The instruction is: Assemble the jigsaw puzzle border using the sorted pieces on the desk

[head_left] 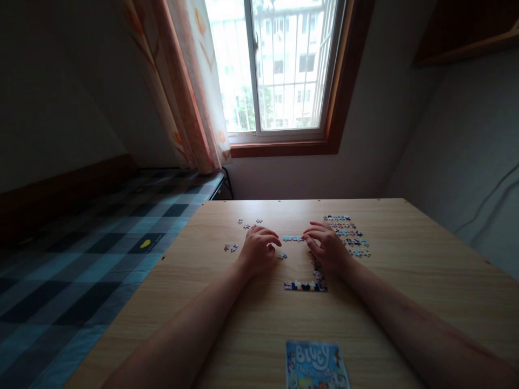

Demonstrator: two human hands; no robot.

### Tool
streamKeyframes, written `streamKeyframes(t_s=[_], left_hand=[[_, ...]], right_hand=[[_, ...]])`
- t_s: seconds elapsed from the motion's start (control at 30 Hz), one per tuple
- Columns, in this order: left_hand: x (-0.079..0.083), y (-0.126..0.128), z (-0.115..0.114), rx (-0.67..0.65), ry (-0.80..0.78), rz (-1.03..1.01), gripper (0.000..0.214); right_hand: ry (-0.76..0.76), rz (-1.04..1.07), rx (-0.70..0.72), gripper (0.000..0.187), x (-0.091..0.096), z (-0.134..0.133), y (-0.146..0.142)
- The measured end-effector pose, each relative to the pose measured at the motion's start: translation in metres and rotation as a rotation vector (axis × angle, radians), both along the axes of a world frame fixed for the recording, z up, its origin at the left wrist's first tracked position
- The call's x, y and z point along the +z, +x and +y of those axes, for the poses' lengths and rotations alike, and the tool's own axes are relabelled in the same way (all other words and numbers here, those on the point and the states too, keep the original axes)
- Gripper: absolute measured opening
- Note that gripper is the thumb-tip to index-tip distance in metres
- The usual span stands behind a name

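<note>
A partly joined jigsaw puzzle border lies on the table: a light blue top strip (292, 238), a right side strip (317, 268) and a dark bottom strip (305, 286). My right hand (327, 244) rests over the upper right corner of that border, its fingers apart and their tips at the end of the top strip. Part of the right side is hidden beneath it. To the left, my left hand (260, 247) hovers at or just above the tabletop, fingers loosely bent and thumb apart, with no piece visible in it. Close to its thumb lies a loose puzzle piece (283, 256).
Rows of puzzle pieces (359, 243) lie beyond my right hand. Several loose pieces (246, 226) are scattered at the far left, with a small group (231, 247) nearer. A Bluey picture card or box (316, 364) sits at the front. A checked bed (121, 254) adjoins the wooden table (243, 329).
</note>
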State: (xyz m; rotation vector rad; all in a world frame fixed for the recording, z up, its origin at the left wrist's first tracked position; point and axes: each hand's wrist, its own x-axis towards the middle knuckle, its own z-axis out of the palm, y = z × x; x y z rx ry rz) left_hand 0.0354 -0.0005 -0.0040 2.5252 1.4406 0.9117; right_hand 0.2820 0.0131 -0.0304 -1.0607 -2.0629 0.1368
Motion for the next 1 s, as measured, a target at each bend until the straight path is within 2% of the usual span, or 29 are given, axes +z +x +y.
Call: streamKeyframes(t_s=[0.1,0.27,0.47,0.73,0.9,1.0], left_hand=[[0.001,0.001,-0.003,0.009,0.002,0.023,0.029],[-0.001,0.000,-0.005,0.042,-0.015,0.028,0.032],[0.001,0.000,-0.007,-0.027,-0.048,0.053,0.024],[0.005,0.001,-0.009,-0.074,-0.083,0.092,0.018],[0.003,0.001,-0.008,-0.094,-0.068,0.124,0.019],[0.002,0.002,-0.008,-0.102,-0.067,0.155,0.014]], right_hand=[[0.034,-0.015,0.034,0.024,0.003,-0.004,-0.001],[0.113,-0.139,0.208,0.017,0.012,-0.019,-0.009],[0.005,-0.303,0.286,0.021,0.016,-0.025,-0.014],[-0.008,-0.357,0.212,0.027,0.010,-0.021,-0.013],[0.055,-0.232,0.062,0.029,0.003,-0.014,-0.011],[0.033,-0.193,0.032,0.031,-0.001,-0.008,-0.009]])
